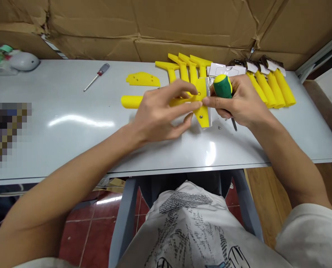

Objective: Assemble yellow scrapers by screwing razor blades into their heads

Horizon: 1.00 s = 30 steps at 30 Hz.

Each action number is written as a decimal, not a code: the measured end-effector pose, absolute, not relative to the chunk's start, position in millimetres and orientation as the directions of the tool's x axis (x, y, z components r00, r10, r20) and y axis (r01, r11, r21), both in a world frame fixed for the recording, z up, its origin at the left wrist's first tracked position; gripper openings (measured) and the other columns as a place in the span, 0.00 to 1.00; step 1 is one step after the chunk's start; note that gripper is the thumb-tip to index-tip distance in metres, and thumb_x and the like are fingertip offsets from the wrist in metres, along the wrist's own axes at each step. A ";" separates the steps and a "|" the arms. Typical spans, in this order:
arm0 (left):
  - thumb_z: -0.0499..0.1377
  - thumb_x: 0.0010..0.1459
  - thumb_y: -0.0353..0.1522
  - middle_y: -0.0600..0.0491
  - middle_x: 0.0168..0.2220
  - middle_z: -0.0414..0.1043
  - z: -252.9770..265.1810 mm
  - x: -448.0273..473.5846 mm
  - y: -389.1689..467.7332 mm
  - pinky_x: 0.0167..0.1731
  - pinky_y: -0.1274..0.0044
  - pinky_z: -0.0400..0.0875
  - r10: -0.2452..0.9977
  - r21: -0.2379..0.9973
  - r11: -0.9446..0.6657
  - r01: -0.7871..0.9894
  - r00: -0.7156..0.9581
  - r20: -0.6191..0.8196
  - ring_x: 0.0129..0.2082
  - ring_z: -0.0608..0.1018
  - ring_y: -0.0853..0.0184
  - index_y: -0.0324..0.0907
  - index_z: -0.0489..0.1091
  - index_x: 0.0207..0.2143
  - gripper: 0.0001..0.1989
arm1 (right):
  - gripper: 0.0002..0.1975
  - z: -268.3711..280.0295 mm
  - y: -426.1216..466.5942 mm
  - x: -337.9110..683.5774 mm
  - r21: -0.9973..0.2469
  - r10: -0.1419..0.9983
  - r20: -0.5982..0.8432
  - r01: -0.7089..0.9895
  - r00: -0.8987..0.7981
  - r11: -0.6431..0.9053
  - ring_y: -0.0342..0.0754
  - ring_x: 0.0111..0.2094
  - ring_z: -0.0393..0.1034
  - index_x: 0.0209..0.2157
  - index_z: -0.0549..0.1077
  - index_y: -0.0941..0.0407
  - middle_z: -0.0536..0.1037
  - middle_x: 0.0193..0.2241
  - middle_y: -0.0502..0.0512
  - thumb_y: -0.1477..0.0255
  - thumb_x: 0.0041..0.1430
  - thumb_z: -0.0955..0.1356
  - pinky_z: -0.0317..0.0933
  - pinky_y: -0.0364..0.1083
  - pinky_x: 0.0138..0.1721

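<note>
Yep, my left hand (158,113)'s pinching the yellow scraper (203,86), my right hand (244,99) clutching a green-handled screwdriver (223,88) beside it.

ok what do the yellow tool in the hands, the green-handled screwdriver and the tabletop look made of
Yellow tool: probably moulded plastic, smooth and satin, judging by its even colour and rounded handle.
Green-handled screwdriver: plastic or rubber grip; its dark, slim shaft is likely metal.
Tabletop: pale, glossy, with bright reflections; laminate or painted metal, can't tell which.
</note>
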<state>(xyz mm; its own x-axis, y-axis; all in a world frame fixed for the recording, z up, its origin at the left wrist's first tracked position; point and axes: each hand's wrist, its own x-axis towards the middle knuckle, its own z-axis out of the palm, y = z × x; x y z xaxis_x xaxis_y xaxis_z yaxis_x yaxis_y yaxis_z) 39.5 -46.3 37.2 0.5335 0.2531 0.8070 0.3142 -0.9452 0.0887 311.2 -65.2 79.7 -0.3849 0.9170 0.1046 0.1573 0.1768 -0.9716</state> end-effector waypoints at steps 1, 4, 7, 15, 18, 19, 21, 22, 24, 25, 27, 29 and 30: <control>0.70 0.72 0.33 0.47 0.57 0.90 44.9 38.8 -50.1 0.45 0.66 0.92 0.311 0.177 -0.936 0.304 0.481 0.820 0.47 0.91 0.60 0.52 0.87 0.57 0.13 | 0.35 82.2 -66.7 311.7 -0.967 0.915 0.103 0.178 -0.390 0.184 0.39 0.21 0.54 0.28 0.70 0.53 0.62 0.19 0.43 0.48 0.56 0.91 0.45 0.44 0.21; 0.76 0.71 0.39 0.48 0.54 0.88 67.3 35.7 -58.4 0.42 0.69 0.91 0.665 0.625 -0.742 0.244 0.385 0.640 0.45 0.91 0.60 0.52 0.84 0.60 0.18 | 0.33 88.1 -73.6 308.8 -0.945 0.907 0.086 0.255 -0.411 0.205 0.40 0.23 0.56 0.28 0.72 0.54 0.65 0.19 0.45 0.49 0.62 0.89 0.48 0.45 0.23; 0.84 0.63 0.46 0.49 0.50 0.86 77.2 35.6 -60.3 0.46 0.67 0.91 0.860 0.887 -0.397 0.238 0.435 0.268 0.49 0.90 0.56 0.49 0.83 0.60 0.27 | 0.33 88.9 -79.1 301.3 -0.919 0.902 0.064 0.327 -0.426 0.219 0.41 0.26 0.56 0.27 0.70 0.54 0.66 0.20 0.47 0.51 0.65 0.88 0.50 0.45 0.25; 0.84 0.57 0.35 0.52 0.38 0.83 63.7 45.2 -56.7 0.48 0.66 0.87 0.943 0.953 -0.095 0.286 0.333 -0.006 0.44 0.88 0.57 0.43 0.84 0.50 0.21 | 0.05 95.7 -73.1 307.0 -0.968 0.964 0.105 0.195 -0.245 0.155 0.40 0.24 0.62 0.38 0.82 0.56 0.77 0.29 0.49 0.73 0.65 0.79 0.49 0.45 0.21; 0.80 0.57 0.31 0.51 0.36 0.83 54.5 48.6 -52.1 0.46 0.66 0.85 0.941 0.951 -0.056 0.304 0.333 -0.052 0.40 0.87 0.59 0.43 0.85 0.48 0.17 | 0.10 108.9 -68.8 324.2 -0.949 0.935 0.305 0.029 -0.178 0.315 0.43 0.26 0.76 0.50 0.88 0.57 0.82 0.32 0.50 0.73 0.68 0.81 0.68 0.45 0.27; 0.80 0.57 0.31 0.51 0.36 0.84 51.4 49.7 -50.3 0.46 0.65 0.85 0.939 0.946 -0.051 0.321 0.338 -0.064 0.40 0.86 0.58 0.43 0.85 0.47 0.16 | 0.14 112.4 -67.8 329.1 -0.921 0.908 0.373 0.040 -0.189 0.387 0.44 0.31 0.82 0.52 0.90 0.57 0.84 0.34 0.51 0.67 0.68 0.85 0.76 0.45 0.34; 0.80 0.57 0.31 0.50 0.36 0.84 46.4 51.7 -47.1 0.46 0.64 0.85 0.939 0.929 -0.056 0.365 0.336 -0.075 0.40 0.86 0.56 0.43 0.85 0.46 0.15 | 0.24 114.8 -66.6 334.9 -0.870 0.870 0.458 0.109 -0.182 0.481 0.46 0.40 0.88 0.54 0.92 0.52 0.86 0.39 0.52 0.53 0.65 0.90 0.80 0.43 0.39; 0.81 0.57 0.31 0.49 0.37 0.84 44.8 52.7 -46.1 0.46 0.63 0.85 0.941 0.921 -0.060 0.385 0.329 -0.076 0.41 0.87 0.55 0.42 0.85 0.46 0.16 | 0.27 113.1 -66.6 335.3 -0.848 0.855 0.493 0.132 -0.163 0.514 0.47 0.41 0.89 0.53 0.91 0.51 0.85 0.40 0.52 0.48 0.63 0.89 0.79 0.43 0.35; 0.81 0.57 0.31 0.48 0.37 0.85 43.2 54.3 -45.1 0.45 0.62 0.84 0.946 0.909 -0.055 0.413 0.314 -0.085 0.40 0.86 0.55 0.42 0.86 0.47 0.16 | 0.32 104.3 -67.5 332.1 -0.812 0.822 0.557 0.132 -0.114 0.569 0.46 0.37 0.88 0.51 0.88 0.51 0.83 0.38 0.52 0.42 0.60 0.89 0.71 0.43 0.26; 0.81 0.57 0.31 0.49 0.37 0.84 43.0 55.0 -45.1 0.45 0.63 0.83 0.947 0.906 -0.051 0.421 0.309 -0.090 0.40 0.86 0.55 0.42 0.85 0.47 0.16 | 0.34 98.0 -68.6 329.1 -0.801 0.809 0.581 0.112 -0.088 0.588 0.46 0.36 0.87 0.50 0.87 0.50 0.83 0.37 0.51 0.40 0.59 0.88 0.70 0.43 0.24; 0.80 0.57 0.31 0.50 0.36 0.84 42.9 56.1 -45.6 0.43 0.63 0.82 0.947 0.902 -0.052 0.428 0.308 -0.091 0.38 0.85 0.56 0.42 0.85 0.47 0.16 | 0.36 85.4 -72.3 322.4 -0.803 0.806 0.587 0.072 -0.076 0.592 0.48 0.37 0.88 0.51 0.84 0.50 0.83 0.38 0.52 0.39 0.57 0.89 0.76 0.43 0.28; 0.79 0.57 0.32 0.51 0.35 0.83 42.4 56.7 -45.9 0.44 0.63 0.81 0.946 0.903 -0.067 0.424 0.316 -0.078 0.37 0.84 0.56 0.43 0.85 0.47 0.15 | 0.32 76.4 -77.2 317.1 -0.830 0.830 0.551 0.046 -0.091 0.556 0.49 0.40 0.89 0.52 0.84 0.50 0.85 0.45 0.52 0.43 0.61 0.89 0.83 0.46 0.33; 0.79 0.56 0.33 0.51 0.35 0.83 41.9 56.9 -45.9 0.44 0.63 0.81 0.945 0.905 -0.075 0.419 0.320 -0.070 0.38 0.84 0.56 0.43 0.85 0.46 0.15 | 0.30 73.9 -79.5 315.4 -0.838 0.836 0.538 0.038 -0.105 0.544 0.49 0.41 0.89 0.52 0.83 0.50 0.85 0.48 0.53 0.46 0.63 0.89 0.86 0.47 0.36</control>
<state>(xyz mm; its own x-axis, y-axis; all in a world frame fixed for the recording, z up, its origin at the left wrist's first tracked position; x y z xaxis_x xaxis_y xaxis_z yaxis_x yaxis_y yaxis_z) 56.9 -45.9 41.9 0.3200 0.9449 -0.0696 0.4194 -0.0754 0.9046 315.4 -79.5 73.9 -0.1046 0.8365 0.5379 0.0379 0.5439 -0.8383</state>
